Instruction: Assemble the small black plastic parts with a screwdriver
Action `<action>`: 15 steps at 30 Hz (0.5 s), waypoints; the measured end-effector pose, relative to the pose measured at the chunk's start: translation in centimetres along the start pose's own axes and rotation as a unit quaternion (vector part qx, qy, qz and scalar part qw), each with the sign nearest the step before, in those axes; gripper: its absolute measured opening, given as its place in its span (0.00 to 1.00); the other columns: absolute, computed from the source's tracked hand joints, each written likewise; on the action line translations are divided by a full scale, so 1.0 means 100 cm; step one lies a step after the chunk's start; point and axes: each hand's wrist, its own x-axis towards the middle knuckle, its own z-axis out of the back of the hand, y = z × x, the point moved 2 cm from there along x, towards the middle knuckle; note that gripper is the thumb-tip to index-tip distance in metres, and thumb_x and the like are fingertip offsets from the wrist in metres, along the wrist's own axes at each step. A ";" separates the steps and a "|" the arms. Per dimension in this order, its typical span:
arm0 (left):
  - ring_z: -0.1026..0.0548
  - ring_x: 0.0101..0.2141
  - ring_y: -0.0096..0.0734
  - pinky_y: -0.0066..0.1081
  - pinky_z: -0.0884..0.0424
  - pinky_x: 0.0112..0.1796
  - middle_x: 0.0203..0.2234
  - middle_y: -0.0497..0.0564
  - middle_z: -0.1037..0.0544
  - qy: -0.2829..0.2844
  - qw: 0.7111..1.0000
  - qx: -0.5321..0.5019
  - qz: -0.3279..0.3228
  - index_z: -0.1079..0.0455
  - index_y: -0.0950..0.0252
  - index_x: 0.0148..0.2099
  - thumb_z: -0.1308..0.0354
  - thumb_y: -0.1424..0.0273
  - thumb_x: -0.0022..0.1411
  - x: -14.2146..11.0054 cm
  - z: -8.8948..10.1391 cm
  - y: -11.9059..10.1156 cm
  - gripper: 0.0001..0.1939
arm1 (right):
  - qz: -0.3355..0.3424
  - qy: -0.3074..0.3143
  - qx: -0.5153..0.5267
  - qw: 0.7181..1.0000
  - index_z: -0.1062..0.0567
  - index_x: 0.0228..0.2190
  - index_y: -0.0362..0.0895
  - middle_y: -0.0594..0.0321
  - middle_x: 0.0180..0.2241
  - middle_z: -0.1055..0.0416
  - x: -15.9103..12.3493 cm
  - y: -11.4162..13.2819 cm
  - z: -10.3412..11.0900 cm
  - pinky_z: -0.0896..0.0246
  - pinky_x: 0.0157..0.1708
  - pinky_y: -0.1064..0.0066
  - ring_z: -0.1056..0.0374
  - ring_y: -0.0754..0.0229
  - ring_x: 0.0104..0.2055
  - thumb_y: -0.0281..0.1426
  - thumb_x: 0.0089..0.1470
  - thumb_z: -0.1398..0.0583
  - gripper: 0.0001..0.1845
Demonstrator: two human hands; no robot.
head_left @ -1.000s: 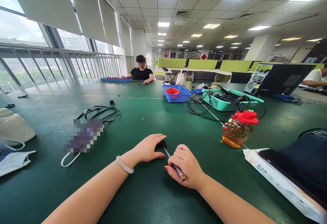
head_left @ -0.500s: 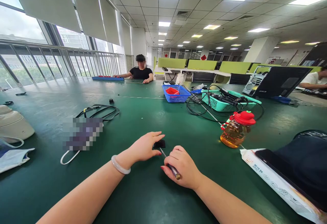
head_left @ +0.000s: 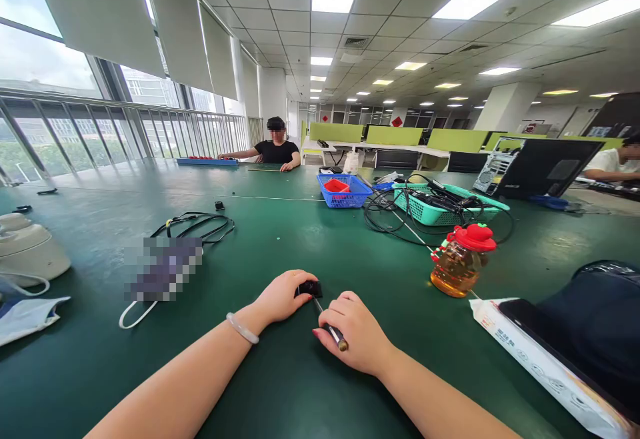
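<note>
My left hand [head_left: 285, 294] is closed on a small black rectangular piece [head_left: 311, 288], thumb on the near side and fingers over the far side. The piece is at the table surface, partly hidden by those fingers. In my right hand [head_left: 354, 332] is a slim screwdriver-like tool [head_left: 336, 337] with a dark handle, a brass-coloured end and a thin metal shaft. Its shaft points away from me at the near edge of the black piece; whether the tip touches, I cannot tell.
The green table [head_left: 280, 385] bears a red-lidded bottle [head_left: 457, 265], a phone [head_left: 537, 329] on a white packet [head_left: 525, 359], and a turquoise basket [head_left: 430, 212] of cables. A blue basket [head_left: 345, 192] stands farther back. Looped black cord [head_left: 215, 225] lies left; a person [head_left: 275, 149] sits opposite.
My left fingers have come down and closed around the black piece, which is now tilted. My right hand keeps its hold on the tool, almost in place. The camera view has tipped slightly upward.
</note>
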 end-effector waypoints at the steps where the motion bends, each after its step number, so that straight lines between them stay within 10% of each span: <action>1: 0.27 0.51 0.38 0.40 0.33 0.54 0.50 0.52 0.23 0.000 1.000 -0.002 0.002 0.30 0.60 0.53 0.41 0.71 0.59 0.000 -0.001 0.001 0.18 | 0.001 0.000 0.000 1.000 0.28 0.28 0.45 0.67 0.25 0.32 0.000 0.000 0.000 0.46 0.40 0.67 0.40 0.64 0.28 0.34 0.57 0.42 0.08; 7: 0.32 0.57 0.43 0.44 0.36 0.58 0.57 0.56 0.29 0.036 0.999 -0.011 0.000 0.35 0.62 0.59 0.37 0.75 0.52 0.002 0.023 -0.015 0.31 | 0.034 -0.051 -0.003 0.998 0.29 0.26 0.46 0.68 0.23 0.34 -0.003 0.002 0.010 0.50 0.53 0.56 0.39 0.63 0.27 0.38 0.58 0.43 0.12; 10: 0.33 0.58 0.40 0.45 0.37 0.59 0.57 0.55 0.29 -0.051 0.998 -0.010 -0.028 0.36 0.59 0.60 0.46 0.73 0.62 -0.005 0.053 -0.056 0.24 | 0.021 -0.072 -0.012 0.997 0.29 0.28 0.46 0.67 0.24 0.32 -0.004 0.002 0.013 0.50 0.54 0.55 0.37 0.63 0.28 0.37 0.58 0.44 0.10; 15: 0.43 0.64 0.47 0.47 0.46 0.63 0.63 0.56 0.37 0.078 0.959 0.079 -0.262 0.43 0.58 0.65 0.41 0.58 0.61 -0.038 0.037 -0.132 0.33 | -0.007 0.019 -0.074 0.997 0.27 0.33 0.51 0.64 0.29 0.30 -0.004 0.002 -0.004 0.47 0.52 0.55 0.35 0.54 0.36 0.37 0.52 0.39 0.06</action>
